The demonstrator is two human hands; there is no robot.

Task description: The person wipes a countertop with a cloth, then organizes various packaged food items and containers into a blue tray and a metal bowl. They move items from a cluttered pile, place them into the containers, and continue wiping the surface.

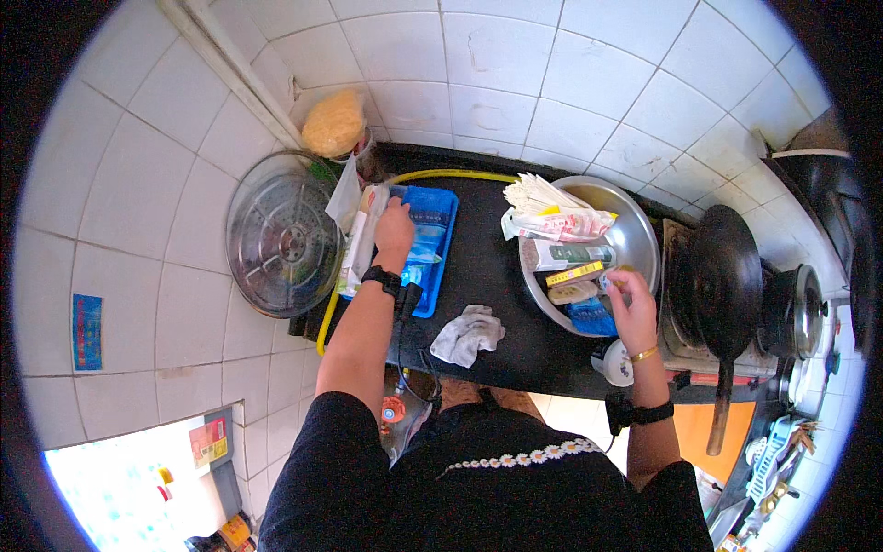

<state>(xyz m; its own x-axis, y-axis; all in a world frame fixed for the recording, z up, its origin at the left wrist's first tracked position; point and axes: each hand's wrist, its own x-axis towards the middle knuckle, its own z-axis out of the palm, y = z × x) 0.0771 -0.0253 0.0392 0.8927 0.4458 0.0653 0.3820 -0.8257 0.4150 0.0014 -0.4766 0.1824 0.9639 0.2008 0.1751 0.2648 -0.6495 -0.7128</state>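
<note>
My left hand reaches into the blue plastic tray, its fingers at a package inside; whether they grip it is hidden. Blue packets lie in the tray to the right of that hand. My right hand is at the right rim of the steel basin, thumb and fingers around a small whitish object. The basin holds a pack of white sticks, a printed packet, a yellow box, a beige item and a blue packet.
A crumpled cloth lies between tray and basin, near the counter's front edge. A white bowl is below my right hand. A large glass lid leans at left beside a yellow hose. A wok and lidded pot stand right.
</note>
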